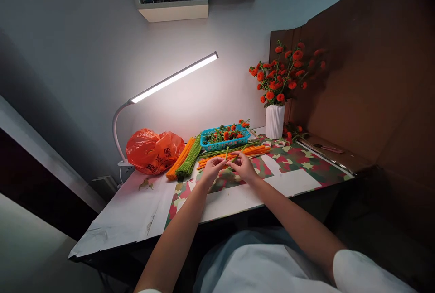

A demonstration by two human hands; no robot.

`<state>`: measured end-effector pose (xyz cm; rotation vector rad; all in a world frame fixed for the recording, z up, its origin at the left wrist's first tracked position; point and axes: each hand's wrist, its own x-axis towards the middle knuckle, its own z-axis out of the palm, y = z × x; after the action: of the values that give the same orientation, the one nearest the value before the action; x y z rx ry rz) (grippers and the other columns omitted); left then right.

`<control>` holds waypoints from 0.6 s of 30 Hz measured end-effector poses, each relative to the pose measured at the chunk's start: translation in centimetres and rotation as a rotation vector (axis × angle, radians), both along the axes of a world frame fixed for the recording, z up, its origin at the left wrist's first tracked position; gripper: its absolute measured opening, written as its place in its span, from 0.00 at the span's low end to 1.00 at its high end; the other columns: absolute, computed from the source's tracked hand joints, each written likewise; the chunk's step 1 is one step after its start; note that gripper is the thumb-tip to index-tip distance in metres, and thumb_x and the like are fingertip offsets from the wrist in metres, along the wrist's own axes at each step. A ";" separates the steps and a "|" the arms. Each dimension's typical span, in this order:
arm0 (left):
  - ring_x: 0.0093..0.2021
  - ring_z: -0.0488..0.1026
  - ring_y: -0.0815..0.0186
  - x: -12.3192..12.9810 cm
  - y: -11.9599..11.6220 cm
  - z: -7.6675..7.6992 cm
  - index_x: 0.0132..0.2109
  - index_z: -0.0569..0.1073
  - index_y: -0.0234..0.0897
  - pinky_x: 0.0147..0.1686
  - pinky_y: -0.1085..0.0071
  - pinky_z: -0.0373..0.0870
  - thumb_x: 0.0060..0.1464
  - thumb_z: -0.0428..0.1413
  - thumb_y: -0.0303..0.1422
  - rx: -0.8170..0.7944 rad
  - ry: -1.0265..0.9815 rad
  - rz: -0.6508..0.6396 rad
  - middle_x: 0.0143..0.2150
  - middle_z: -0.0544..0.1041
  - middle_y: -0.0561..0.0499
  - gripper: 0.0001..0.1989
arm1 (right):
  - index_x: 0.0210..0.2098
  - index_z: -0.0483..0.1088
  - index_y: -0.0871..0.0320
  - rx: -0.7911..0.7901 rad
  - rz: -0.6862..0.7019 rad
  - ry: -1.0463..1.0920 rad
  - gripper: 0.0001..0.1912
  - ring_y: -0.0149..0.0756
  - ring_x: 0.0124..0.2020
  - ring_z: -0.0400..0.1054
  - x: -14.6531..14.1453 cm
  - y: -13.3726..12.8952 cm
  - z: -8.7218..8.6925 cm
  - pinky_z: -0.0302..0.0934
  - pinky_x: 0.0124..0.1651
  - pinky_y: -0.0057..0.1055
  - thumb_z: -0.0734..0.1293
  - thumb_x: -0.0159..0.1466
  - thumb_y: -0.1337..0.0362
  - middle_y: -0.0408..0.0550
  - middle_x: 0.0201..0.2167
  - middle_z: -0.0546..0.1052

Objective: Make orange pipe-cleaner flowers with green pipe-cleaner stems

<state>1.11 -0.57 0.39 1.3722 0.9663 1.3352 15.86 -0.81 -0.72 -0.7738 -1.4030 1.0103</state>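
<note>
Over the middle of the table, my left hand point(214, 166) pinches a short green stem point(227, 153) that stands nearly upright. Close on its right, my right hand point(242, 166) has its fingers pressed together around a thin green piece point(234, 159). The fingertips of both hands almost meet. Just behind them lie loose orange sticks point(254, 150) and green ones. A blue basket point(208, 146) of red flowers and green stems sits farther back. Left of the hands are an orange bundle point(180, 161) and a green bundle point(190, 159).
An orange plastic bag point(152, 150) rests by a lit lamp point(176, 75) at the left. A white vase point(274, 122) of red flowers stands back right, near tape rolls point(280, 143) and pliers point(329, 148). Brown cardboard point(367, 66) borders the right side.
</note>
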 end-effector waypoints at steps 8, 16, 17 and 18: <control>0.32 0.73 0.66 0.2 0.6 -0.3 0.31 0.75 0.35 0.37 0.68 0.68 0.37 0.65 0.46 0.051 -0.086 0.180 0.30 0.77 0.49 0.19 | 0.54 0.60 0.56 -0.052 -0.116 0.195 0.33 0.35 0.29 0.73 -0.4 -0.6 0.3 0.68 0.36 0.34 0.70 0.51 0.58 0.47 0.33 0.80; 0.32 0.73 0.66 1.2 0.0 -0.3 0.32 0.75 0.35 0.37 0.68 0.69 0.40 0.64 0.42 0.169 -0.041 0.106 0.31 0.77 0.50 0.16 | 0.32 0.69 0.58 -0.108 -0.141 0.187 0.21 0.37 0.28 0.72 -0.6 0.2 -0.2 0.70 0.34 0.35 0.74 0.44 0.53 0.49 0.29 0.78; 0.32 0.72 0.66 1.3 -0.1 -0.3 0.32 0.75 0.35 0.37 0.69 0.69 0.40 0.65 0.42 0.173 -0.034 0.087 0.30 0.77 0.50 0.15 | 0.31 0.70 0.58 -0.115 -0.141 0.200 0.20 0.37 0.28 0.72 -0.6 0.2 -0.2 0.70 0.34 0.35 0.75 0.43 0.53 0.49 0.29 0.78; 0.31 0.72 0.66 1.4 -0.2 -0.3 0.31 0.75 0.35 0.36 0.69 0.69 0.40 0.65 0.41 0.176 -0.029 0.071 0.30 0.77 0.50 0.15 | 0.30 0.71 0.59 -0.122 -0.140 0.218 0.20 0.37 0.28 0.73 -0.5 0.2 -0.1 0.70 0.34 0.36 0.75 0.43 0.54 0.49 0.28 0.78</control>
<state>2.54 -0.74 0.06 1.4570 0.9019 1.5192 15.31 -0.65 -0.79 -0.8138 -1.0941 1.0443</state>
